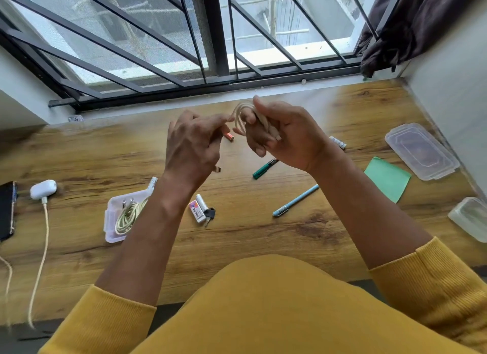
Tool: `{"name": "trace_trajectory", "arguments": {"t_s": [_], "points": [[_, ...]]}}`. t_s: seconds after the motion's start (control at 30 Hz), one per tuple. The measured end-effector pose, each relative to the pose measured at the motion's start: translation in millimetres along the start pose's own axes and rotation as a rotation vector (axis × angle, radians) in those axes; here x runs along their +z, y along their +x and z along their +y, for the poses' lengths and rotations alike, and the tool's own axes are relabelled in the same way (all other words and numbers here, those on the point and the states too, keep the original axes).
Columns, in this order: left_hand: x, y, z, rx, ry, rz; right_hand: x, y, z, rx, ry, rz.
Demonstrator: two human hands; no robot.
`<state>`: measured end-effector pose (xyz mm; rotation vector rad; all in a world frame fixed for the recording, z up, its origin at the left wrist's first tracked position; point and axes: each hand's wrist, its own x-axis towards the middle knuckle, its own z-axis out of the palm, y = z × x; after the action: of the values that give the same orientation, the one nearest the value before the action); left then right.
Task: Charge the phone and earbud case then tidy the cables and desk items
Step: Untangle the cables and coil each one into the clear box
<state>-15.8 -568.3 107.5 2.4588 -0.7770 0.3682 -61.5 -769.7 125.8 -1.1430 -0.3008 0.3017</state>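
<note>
From the head view, we hold a cream cable [246,116] above the desk [263,230], coiled in loops around the fingers of our right hand [284,140], whose grip curls round the bundle. Our left hand [193,143] pinches the cable's free end, it seems, though motion blur hides the exact hold; a plug [217,169] hangs below it. The earbud case [43,189] sits at the far left, plugged into its lead [43,237], just beside the phone [7,211] at the frame edge. A second coiled cable lies in the open box [112,222].

We judge the coil could spring loose if the right grip slackens before the end is tucked. The dangling plug could also snag the pens [264,168] below.
</note>
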Motion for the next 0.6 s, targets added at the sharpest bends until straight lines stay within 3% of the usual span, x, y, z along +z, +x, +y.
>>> {"name": "trace_trajectory", "arguments": {"t_s": [0.23, 0.43, 0.6], "points": [[16.4, -13.0, 14.8, -0.104, -0.084, -0.128, 9.5, 2.9, -4.7, -0.081, 0.282, 0.086], [22.0, -21.2, 33.0, -0.306, -0.484, -0.165, 12.5, 6.9, -3.0, -0.178, 0.259, 0.186], [8.7, -13.5, 36.5, -0.218, -0.832, -0.319, 11.8, 9.4, 1.8, -0.186, 0.083, 0.265]]}}
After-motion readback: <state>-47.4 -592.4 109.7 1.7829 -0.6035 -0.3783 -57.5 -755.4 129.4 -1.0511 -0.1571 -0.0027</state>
